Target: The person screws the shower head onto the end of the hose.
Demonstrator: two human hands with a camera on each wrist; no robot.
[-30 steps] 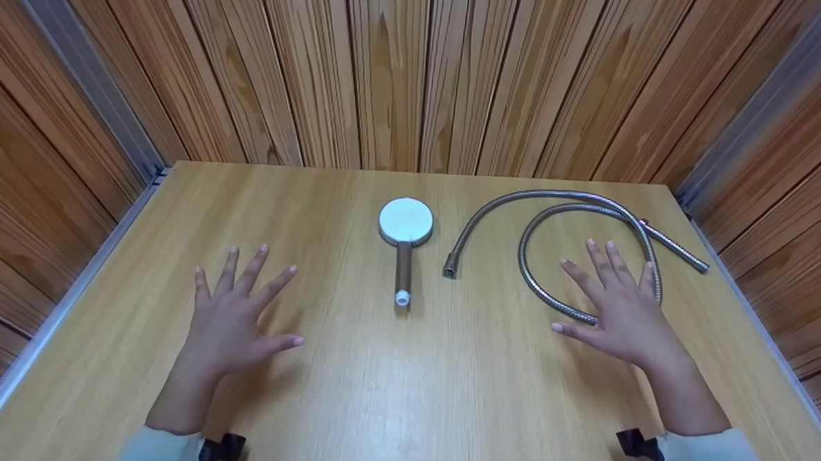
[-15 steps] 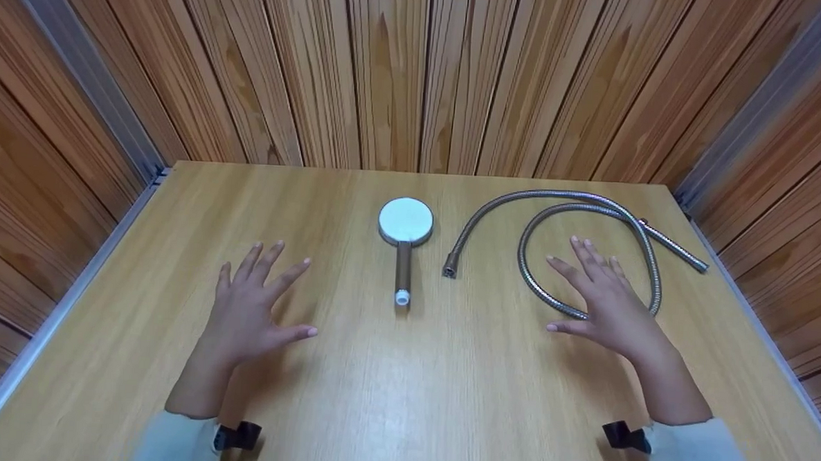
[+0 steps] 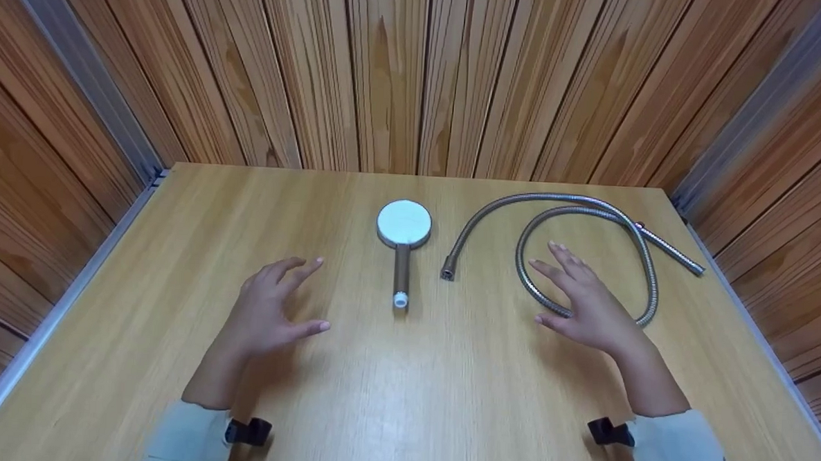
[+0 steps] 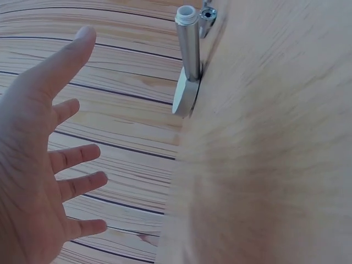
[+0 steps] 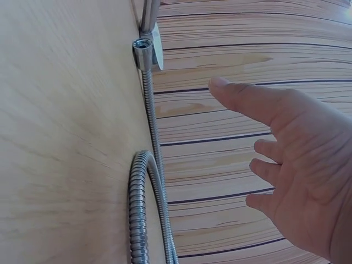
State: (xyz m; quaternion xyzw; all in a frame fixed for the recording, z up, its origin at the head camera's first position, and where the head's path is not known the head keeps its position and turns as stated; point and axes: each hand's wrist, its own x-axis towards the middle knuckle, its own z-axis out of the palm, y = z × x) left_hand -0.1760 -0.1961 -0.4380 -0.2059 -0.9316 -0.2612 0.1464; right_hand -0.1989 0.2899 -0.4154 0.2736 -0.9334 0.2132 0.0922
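Your L hand point(image 3: 268, 311) & R hand point(image 3: 584, 307) are both held above the table point(image 3: 403, 403), fingers apart, nothing gripped. The shower head point(image 3: 403, 230) lies flat betw. them, just R of your L fingertips, so L is the nearer of the 2. Its long axis runs straight away from you: disc at the far end, white threaded tip point(image 3: 400, 300) pointing your way. The hose point(image 3: 520, 252) is on the R side; its end fitting point(image 3: 448, 268) sits beside the handle, nearer R, opening also toward you.

Head view overlaps R w/ the hose loop; R wrist cam shows a gap, plus the fitting's hollow mouth. L wrist cam gives the tip's ridges up close.
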